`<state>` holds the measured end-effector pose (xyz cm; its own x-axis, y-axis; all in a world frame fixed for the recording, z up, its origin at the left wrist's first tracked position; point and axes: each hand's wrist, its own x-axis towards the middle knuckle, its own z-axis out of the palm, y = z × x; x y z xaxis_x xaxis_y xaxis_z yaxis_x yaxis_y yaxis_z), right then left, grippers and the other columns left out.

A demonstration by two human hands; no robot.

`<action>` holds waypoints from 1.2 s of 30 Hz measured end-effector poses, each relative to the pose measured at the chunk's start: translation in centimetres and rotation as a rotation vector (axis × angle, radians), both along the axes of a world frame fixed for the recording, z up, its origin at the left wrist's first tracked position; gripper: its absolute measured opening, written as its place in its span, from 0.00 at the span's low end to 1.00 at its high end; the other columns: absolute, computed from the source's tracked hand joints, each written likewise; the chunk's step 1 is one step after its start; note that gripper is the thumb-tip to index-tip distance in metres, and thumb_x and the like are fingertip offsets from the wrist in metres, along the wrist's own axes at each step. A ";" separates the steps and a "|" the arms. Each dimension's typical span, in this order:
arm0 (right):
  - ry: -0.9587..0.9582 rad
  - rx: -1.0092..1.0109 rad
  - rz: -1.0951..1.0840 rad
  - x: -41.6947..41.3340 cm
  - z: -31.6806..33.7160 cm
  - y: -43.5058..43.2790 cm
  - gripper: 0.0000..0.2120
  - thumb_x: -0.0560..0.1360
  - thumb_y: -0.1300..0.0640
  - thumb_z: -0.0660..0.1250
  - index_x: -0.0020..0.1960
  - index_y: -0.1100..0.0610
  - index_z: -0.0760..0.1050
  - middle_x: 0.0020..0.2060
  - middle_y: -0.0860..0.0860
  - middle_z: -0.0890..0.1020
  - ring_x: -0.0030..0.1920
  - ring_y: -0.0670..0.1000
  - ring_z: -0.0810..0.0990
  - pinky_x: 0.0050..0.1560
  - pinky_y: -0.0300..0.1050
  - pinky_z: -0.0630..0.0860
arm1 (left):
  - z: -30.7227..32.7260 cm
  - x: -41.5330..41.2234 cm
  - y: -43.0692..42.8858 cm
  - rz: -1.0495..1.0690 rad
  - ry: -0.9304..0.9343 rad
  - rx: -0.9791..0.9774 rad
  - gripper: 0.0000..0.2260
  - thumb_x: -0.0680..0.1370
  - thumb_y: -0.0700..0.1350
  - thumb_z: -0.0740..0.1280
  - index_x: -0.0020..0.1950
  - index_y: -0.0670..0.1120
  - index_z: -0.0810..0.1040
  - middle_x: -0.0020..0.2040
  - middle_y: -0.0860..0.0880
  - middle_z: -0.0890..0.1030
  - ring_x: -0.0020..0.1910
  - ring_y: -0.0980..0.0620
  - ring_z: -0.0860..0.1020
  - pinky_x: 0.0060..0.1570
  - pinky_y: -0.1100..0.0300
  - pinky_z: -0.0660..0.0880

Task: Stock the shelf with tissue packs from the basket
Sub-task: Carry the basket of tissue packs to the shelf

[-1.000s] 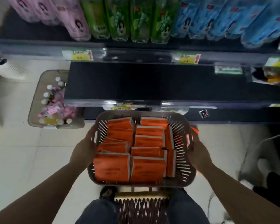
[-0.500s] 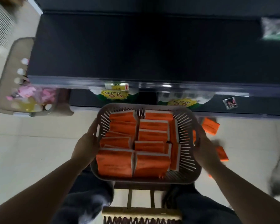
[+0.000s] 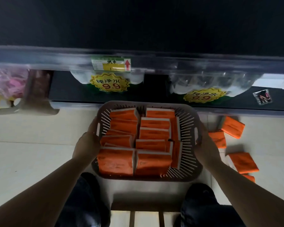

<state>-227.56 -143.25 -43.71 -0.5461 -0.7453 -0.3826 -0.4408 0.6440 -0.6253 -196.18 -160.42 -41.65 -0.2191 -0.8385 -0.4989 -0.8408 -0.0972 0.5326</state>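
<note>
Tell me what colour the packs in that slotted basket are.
Bright orange rectangular tissue packs with white edges, seen best in the head view.

pink goods (image 3: 8,82) blurred, cut at left edge | shelf rail (image 3: 39,54) smeared | price tag (image 3: 111,64) print unreadable

Shop: dark shelf (image 3: 138,27) w/ price tag (image 3: 111,64), 9.9 promo stickers (image 3: 109,83) on bottled water.

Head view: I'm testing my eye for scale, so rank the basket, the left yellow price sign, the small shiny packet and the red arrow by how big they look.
1. basket, though it is also nearest the camera
2. left yellow price sign
3. small shiny packet
4. red arrow
</note>
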 end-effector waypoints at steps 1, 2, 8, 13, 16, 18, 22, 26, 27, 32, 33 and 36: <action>0.003 0.007 0.006 0.1 -0.6 -0.1 0.28 0.73 0.46 0.59 0.72 0.41 0.56 0.46 0.47 0.73 0.45 0.52 0.73 0.42 0.51 0.74 | -0.7 0.1 0.0 -0.004 0.004 -0.003 0.34 0.78 0.41 0.63 0.76 0.62 0.50 0.38 0.59 0.75 0.36 0.61 0.75 0.32 0.61 0.71; 0.008 0.018 0.010 0.2 -1.2 -0.1 0.29 0.73 0.46 0.59 0.72 0.41 0.56 0.47 0.49 0.75 0.46 0.55 0.75 0.45 0.54 0.75 | -1.4 0.1 0.0 -0.008 0.006 -0.004 0.34 0.78 0.41 0.63 0.77 0.62 0.50 0.38 0.59 0.75 0.36 0.60 0.76 0.32 0.61 0.71; 0.041 0.001 0.020 0.6 -4.0 -0.2 0.29 0.76 0.50 0.62 0.74 0.46 0.56 0.50 0.50 0.78 0.40 0.45 0.74 0.39 0.44 0.74 | -4.1 0.5 0.0 -0.017 0.025 -0.019 0.32 0.79 0.44 0.62 0.76 0.63 0.50 0.38 0.60 0.74 0.37 0.59 0.76 0.36 0.58 0.74; 0.039 -0.009 0.025 0.8 -4.9 -0.4 0.30 0.75 0.51 0.63 0.74 0.45 0.56 0.51 0.46 0.76 0.40 0.43 0.74 0.41 0.47 0.78 | -5.3 1.0 -0.3 -0.019 0.031 0.004 0.31 0.79 0.42 0.60 0.76 0.63 0.50 0.40 0.56 0.76 0.42 0.48 0.80 0.44 0.47 0.80; 0.063 -0.013 0.026 0.9 -5.4 -0.4 0.31 0.75 0.51 0.63 0.75 0.45 0.55 0.50 0.44 0.76 0.38 0.43 0.75 0.37 0.43 0.76 | -5.8 1.2 -0.2 -0.023 0.036 -0.009 0.30 0.80 0.43 0.59 0.75 0.64 0.50 0.42 0.53 0.78 0.43 0.47 0.81 0.44 0.46 0.80; 0.076 -0.025 0.030 0.9 -5.7 -0.3 0.30 0.76 0.51 0.65 0.74 0.45 0.55 0.50 0.43 0.75 0.39 0.43 0.76 0.37 0.41 0.75 | -6.1 1.4 0.0 -0.021 0.047 -0.013 0.30 0.80 0.44 0.59 0.75 0.66 0.49 0.41 0.53 0.78 0.42 0.48 0.81 0.44 0.47 0.80; 0.091 -0.025 0.028 1.0 -5.8 -0.2 0.30 0.76 0.51 0.65 0.75 0.46 0.55 0.50 0.43 0.74 0.40 0.42 0.76 0.38 0.42 0.75 | -6.3 1.5 0.0 -0.030 0.059 -0.019 0.30 0.80 0.46 0.59 0.74 0.68 0.48 0.41 0.54 0.79 0.42 0.48 0.81 0.44 0.47 0.80; 0.089 -0.024 0.028 1.0 -5.7 -0.1 0.31 0.76 0.51 0.65 0.75 0.46 0.55 0.50 0.44 0.75 0.41 0.44 0.76 0.40 0.45 0.77 | -6.3 1.4 -0.1 -0.032 0.033 -0.020 0.31 0.79 0.46 0.59 0.74 0.67 0.48 0.42 0.54 0.77 0.43 0.47 0.80 0.45 0.47 0.80; 0.087 -0.029 0.028 1.1 -5.8 -0.1 0.31 0.76 0.51 0.65 0.75 0.46 0.55 0.50 0.44 0.75 0.41 0.44 0.76 0.41 0.46 0.78 | -6.3 1.4 -0.1 -0.042 0.034 -0.027 0.31 0.79 0.46 0.59 0.75 0.67 0.48 0.41 0.56 0.76 0.43 0.47 0.79 0.45 0.48 0.79; 0.074 -0.032 0.021 1.1 -5.9 -0.1 0.29 0.76 0.50 0.64 0.74 0.46 0.56 0.51 0.44 0.75 0.41 0.45 0.78 0.41 0.45 0.78 | -6.0 1.5 -0.6 -0.097 0.014 -0.047 0.34 0.78 0.45 0.65 0.76 0.62 0.49 0.38 0.60 0.73 0.39 0.52 0.77 0.42 0.54 0.75; 0.080 -0.032 0.019 1.1 -5.9 0.0 0.29 0.77 0.51 0.64 0.74 0.46 0.56 0.50 0.44 0.75 0.40 0.44 0.78 0.39 0.43 0.77 | -5.9 1.5 -0.7 -0.103 0.007 -0.043 0.35 0.78 0.45 0.65 0.76 0.62 0.49 0.37 0.60 0.73 0.38 0.52 0.77 0.43 0.54 0.74; 0.094 -0.032 0.017 1.2 -6.1 0.0 0.29 0.77 0.51 0.63 0.75 0.47 0.55 0.50 0.47 0.77 0.39 0.46 0.79 0.38 0.45 0.78 | -6.0 1.5 -0.8 -0.106 0.010 -0.050 0.34 0.78 0.47 0.65 0.77 0.60 0.49 0.37 0.59 0.73 0.36 0.54 0.76 0.44 0.53 0.74</action>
